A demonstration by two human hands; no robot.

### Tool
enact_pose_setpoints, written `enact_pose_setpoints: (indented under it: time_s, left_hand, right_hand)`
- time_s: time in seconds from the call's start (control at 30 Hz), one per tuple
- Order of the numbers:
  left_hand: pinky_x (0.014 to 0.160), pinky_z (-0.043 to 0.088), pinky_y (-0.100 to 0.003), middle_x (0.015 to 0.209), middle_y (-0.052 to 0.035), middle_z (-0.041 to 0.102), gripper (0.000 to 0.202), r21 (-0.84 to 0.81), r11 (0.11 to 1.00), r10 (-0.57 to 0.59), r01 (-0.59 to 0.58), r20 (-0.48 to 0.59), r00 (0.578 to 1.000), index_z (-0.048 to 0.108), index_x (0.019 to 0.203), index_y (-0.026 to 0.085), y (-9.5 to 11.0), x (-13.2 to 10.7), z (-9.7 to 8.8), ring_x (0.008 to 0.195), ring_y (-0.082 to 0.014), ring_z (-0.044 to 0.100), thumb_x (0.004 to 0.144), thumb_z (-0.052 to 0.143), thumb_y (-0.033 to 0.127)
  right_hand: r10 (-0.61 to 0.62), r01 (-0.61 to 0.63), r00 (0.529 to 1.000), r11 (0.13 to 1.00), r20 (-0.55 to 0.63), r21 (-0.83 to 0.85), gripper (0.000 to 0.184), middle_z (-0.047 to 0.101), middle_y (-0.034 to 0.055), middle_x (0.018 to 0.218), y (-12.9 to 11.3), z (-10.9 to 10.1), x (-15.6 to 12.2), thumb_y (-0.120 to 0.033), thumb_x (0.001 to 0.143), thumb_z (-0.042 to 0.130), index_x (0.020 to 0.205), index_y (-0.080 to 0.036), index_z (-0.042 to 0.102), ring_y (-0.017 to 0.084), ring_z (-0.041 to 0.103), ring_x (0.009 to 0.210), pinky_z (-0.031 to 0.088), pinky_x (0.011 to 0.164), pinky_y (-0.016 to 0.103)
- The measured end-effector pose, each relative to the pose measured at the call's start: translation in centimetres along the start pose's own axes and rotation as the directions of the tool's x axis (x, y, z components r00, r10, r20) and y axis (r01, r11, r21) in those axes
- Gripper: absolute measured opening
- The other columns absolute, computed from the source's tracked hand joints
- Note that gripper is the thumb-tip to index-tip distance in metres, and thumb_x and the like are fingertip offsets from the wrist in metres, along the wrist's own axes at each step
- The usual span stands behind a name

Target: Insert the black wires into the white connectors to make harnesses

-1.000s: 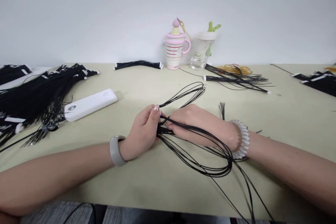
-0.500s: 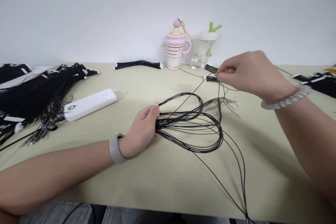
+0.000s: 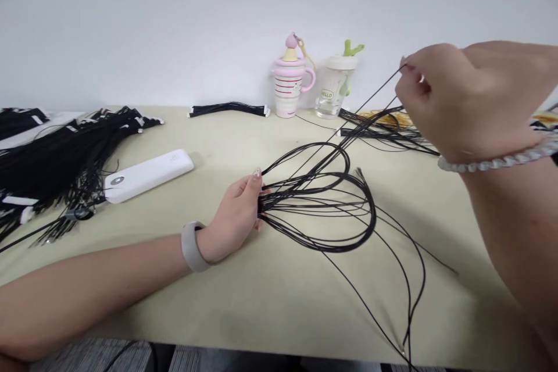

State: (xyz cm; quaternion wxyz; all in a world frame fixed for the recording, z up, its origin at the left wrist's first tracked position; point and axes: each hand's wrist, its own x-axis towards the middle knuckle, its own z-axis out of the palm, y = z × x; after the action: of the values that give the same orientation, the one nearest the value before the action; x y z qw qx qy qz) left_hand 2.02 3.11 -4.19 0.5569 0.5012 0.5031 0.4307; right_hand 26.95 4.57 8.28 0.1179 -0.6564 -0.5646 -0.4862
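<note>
My left hand (image 3: 238,215) is closed around one end of a bundle of thin black wires (image 3: 370,203). The wires fan out to the right in loops, and a few long ends hang toward the table's front edge. Raised at the right, my right hand (image 3: 453,99) pinches some of these wires between thumb and fingers. They run taut and slanting from the left hand up to it. How many strands it grips I cannot tell. What lies inside the left palm is hidden.
On the table (image 3: 209,296), a white power bank (image 3: 150,174) lies beside a pile of black wire bundles (image 3: 56,151). A wire bundle with white ends (image 3: 229,108), a pink striped cup (image 3: 288,84) and a clear bottle (image 3: 335,90) stand along the wall. More black wires (image 3: 387,136) and yellow wires (image 3: 383,118) lie behind.
My right hand has moved up and to the right, drawing some wires taut with it. The bundle's loops have shifted a little. My left hand stays in place, still gripping.
</note>
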Motion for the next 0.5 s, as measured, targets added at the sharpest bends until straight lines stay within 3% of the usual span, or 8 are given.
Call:
enact_pose_setpoints:
  time_s: [0.2, 0.27, 0.33, 0.37, 0.43, 0.5]
  left_hand:
    - [0.03, 0.033, -0.017, 0.072, 0.0007, 0.049, 0.048, -0.052, 0.999, -0.014, 0.013, -0.023, 1.0, 0.045, 0.073, 0.016, 0.4, 0.0, 0.4, 0.037, -0.0026, 0.038, 0.072, 0.045, 0.064]
    - [0.031, 0.034, -0.017, 0.066, 0.0017, 0.048, 0.048, -0.049, 0.999, -0.002, 0.001, -0.006, 1.0, 0.045, 0.072, 0.016, 0.5, 0.0, 0.4, 0.038, -0.0036, 0.038, 0.072, 0.045, 0.064]
    - [0.032, 0.034, -0.017, 0.058, 0.003, 0.043, 0.047, -0.055, 0.998, 0.022, -0.02, 0.036, 0.999, 0.045, 0.069, 0.016, 0.5, -0.1, 0.4, 0.04, -0.0047, 0.039, 0.073, 0.045, 0.062]
    - [0.033, 0.034, -0.017, 0.055, 0.0037, 0.041, 0.046, -0.059, 0.998, 0.033, -0.03, 0.055, 0.998, 0.044, 0.068, 0.016, 0.5, -0.1, 0.4, 0.04, -0.005, 0.038, 0.074, 0.046, 0.062]
    - [0.033, 0.034, -0.017, 0.053, 0.0041, 0.039, 0.045, -0.046, 0.998, 0.044, -0.041, 0.063, 0.997, 0.044, 0.069, 0.016, 0.5, -0.2, 0.3, 0.04, -0.0053, 0.038, 0.074, 0.045, 0.061]
    - [0.033, 0.034, -0.017, 0.054, 0.0039, 0.04, 0.045, -0.009, 0.999, 0.033, -0.033, 0.042, 0.999, 0.046, 0.071, 0.016, 0.4, -0.2, 0.3, 0.041, -0.0055, 0.038, 0.074, 0.045, 0.061]
  right_hand:
    - [0.033, -0.033, 0.999, 0.999, -0.037, -0.008, 0.03, 0.022, -0.0012, 0.041, 0.2, -0.2, 0.6, -0.018, 0.074, 0.032, 0.057, -0.018, 0.056, 0.007, 0.018, 0.045, 0.013, 0.048, 0.025]
    - [0.023, -0.018, 0.995, 0.998, -0.098, 0.053, 0.028, 0.026, -0.0015, 0.042, -0.2, -0.7, 0.3, -0.018, 0.075, 0.034, 0.06, -0.018, 0.057, 0.008, 0.02, 0.044, 0.014, 0.047, 0.025]
    - [-0.026, 0.061, 0.987, 0.973, -0.158, 0.221, 0.024, 0.037, -0.0015, 0.045, -1.1, -1.6, -0.4, -0.018, 0.077, 0.037, 0.07, -0.017, 0.06, 0.008, 0.029, 0.045, 0.019, 0.046, 0.024]
    - [-0.062, 0.121, 0.982, 0.932, -0.178, 0.343, 0.022, 0.042, -0.0017, 0.047, -1.6, -2.2, -0.8, -0.019, 0.078, 0.039, 0.075, -0.017, 0.061, 0.008, 0.034, 0.045, 0.024, 0.046, 0.024]
    - [-0.166, 0.228, 0.974, 0.763, -0.157, 0.605, 0.015, 0.047, -0.0035, 0.047, -2.6, -3.4, -1.5, -0.02, 0.078, 0.046, 0.08, -0.017, 0.06, 0.007, 0.039, 0.045, 0.032, 0.05, 0.023]
    - [-0.219, 0.206, 0.972, 0.609, -0.087, 0.766, 0.008, 0.045, -0.0057, 0.043, -3.3, -4.6, -1.9, -0.022, 0.077, 0.053, 0.076, -0.018, 0.059, 0.006, 0.038, 0.041, 0.036, 0.051, 0.022]
